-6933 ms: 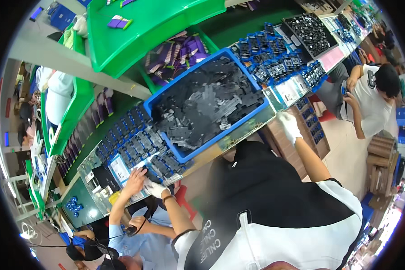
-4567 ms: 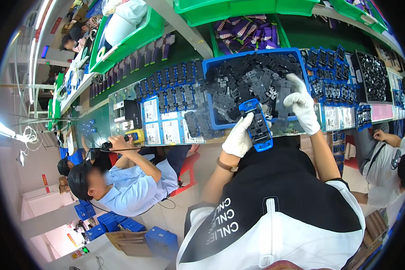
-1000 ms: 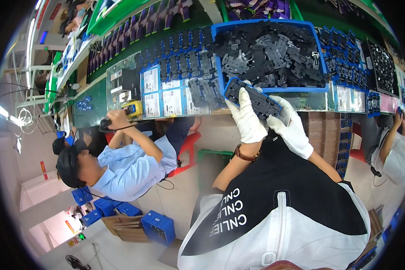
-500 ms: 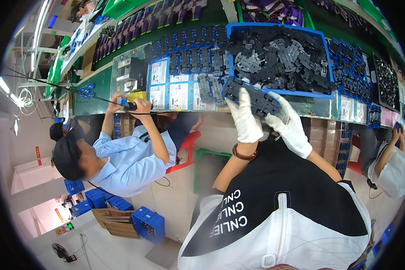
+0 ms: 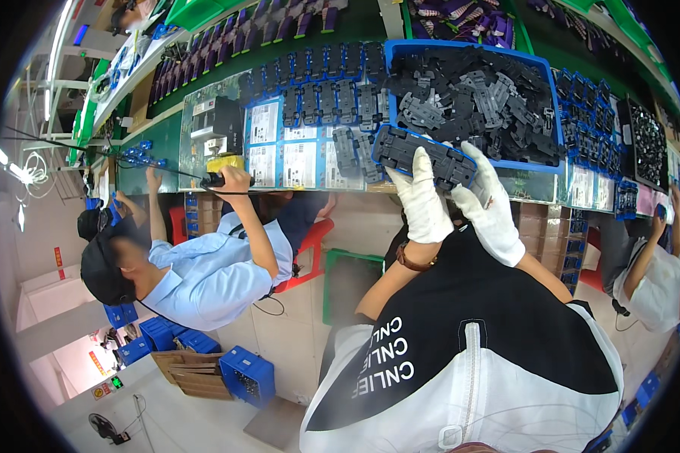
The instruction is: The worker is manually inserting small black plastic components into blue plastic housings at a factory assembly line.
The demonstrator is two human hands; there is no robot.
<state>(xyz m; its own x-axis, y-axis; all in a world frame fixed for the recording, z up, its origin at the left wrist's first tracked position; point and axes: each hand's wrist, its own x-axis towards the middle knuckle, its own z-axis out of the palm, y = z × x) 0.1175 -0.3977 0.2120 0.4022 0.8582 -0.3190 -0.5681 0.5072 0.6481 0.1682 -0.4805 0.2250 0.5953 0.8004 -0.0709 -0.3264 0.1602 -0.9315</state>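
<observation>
Head-worn fisheye view, looking steeply down, close over the wearer's jacket, workbench farther off

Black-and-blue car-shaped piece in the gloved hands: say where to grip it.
Probably the left end of the car-shaped piece, coming from the left: that end juts past the left hand, while the right hand is at the other end. It is long and narrow, so pinch across its width.

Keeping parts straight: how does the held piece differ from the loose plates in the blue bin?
The held piece has blue edging; the loose plates show none. Left hand and right hand hold the held piece; the loose plates lie jumbled in the blue bin. Both show dark surfaces.
</observation>
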